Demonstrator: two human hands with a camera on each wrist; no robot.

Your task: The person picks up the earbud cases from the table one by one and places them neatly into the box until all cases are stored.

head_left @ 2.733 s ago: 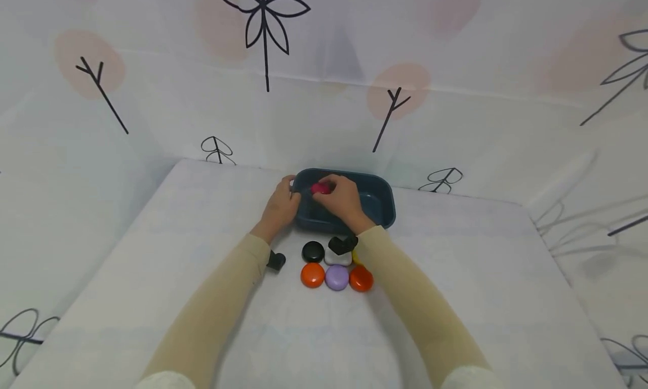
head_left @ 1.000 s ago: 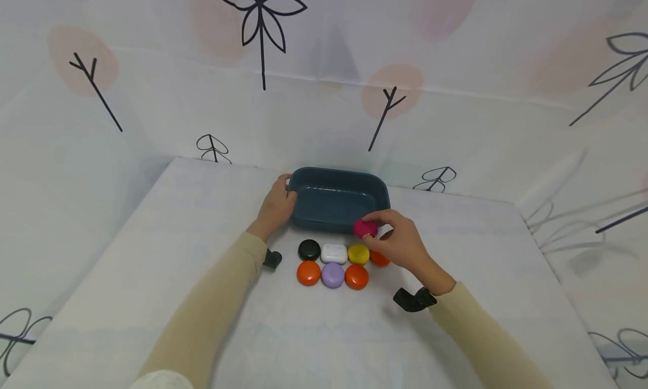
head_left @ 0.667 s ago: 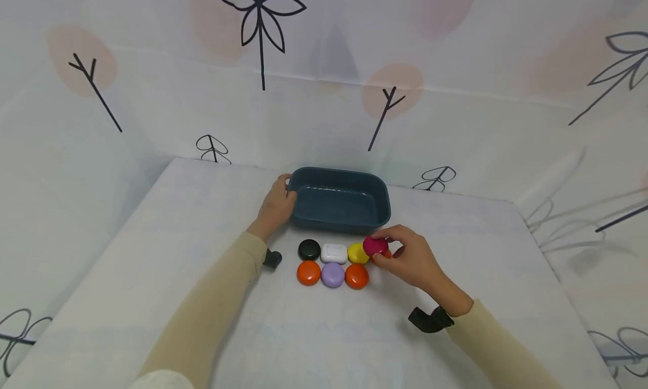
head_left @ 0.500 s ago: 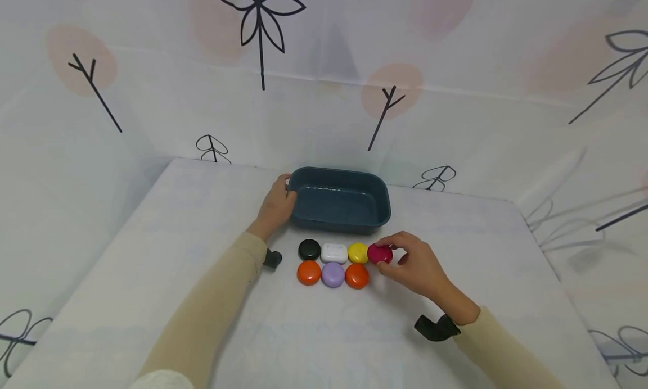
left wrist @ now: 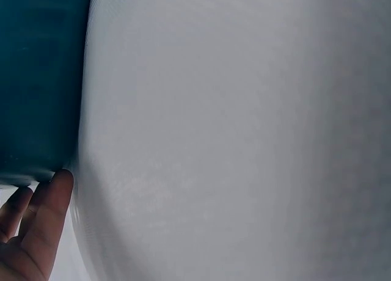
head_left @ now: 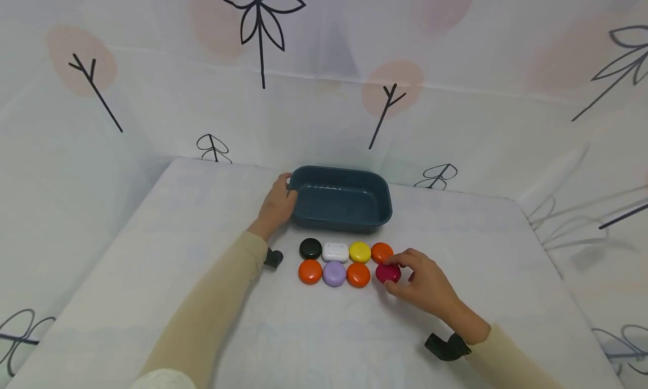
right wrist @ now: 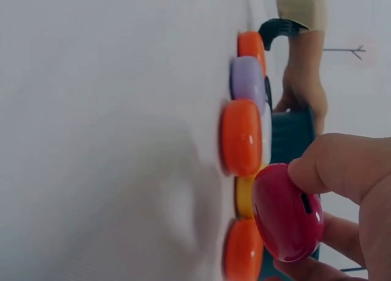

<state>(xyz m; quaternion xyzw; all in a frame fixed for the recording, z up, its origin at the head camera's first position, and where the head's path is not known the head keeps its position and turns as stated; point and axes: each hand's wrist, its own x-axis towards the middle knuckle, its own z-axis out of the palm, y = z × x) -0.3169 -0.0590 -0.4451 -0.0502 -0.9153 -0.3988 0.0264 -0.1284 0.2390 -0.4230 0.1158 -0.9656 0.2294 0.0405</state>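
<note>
My right hand [head_left: 429,285] pinches a glossy magenta rounded case [right wrist: 287,214] between thumb and fingers. A small dark slot shows on its side in the right wrist view. It is at the right end of the near row, beside an orange case [head_left: 358,275] and just below another orange case [head_left: 382,252]. Purple [head_left: 334,274] and orange [head_left: 310,271] cases continue that row leftward. Behind them stand black [head_left: 310,248], white [head_left: 335,252] and yellow [head_left: 360,252] ones. My left hand [head_left: 275,204] holds the left end of a dark teal dish [head_left: 340,227], fingertips against its wall.
White cloth covers the table [head_left: 283,333]. Behind the dish rises a white cloth backdrop [head_left: 324,119] printed with line-drawn plants. Black straps [head_left: 448,347] circle both wrists.
My right hand has lifted the magenta case out of the dish and carried it toward me, past the far row, to the near row's right end. My left hand stays at the dish.
</note>
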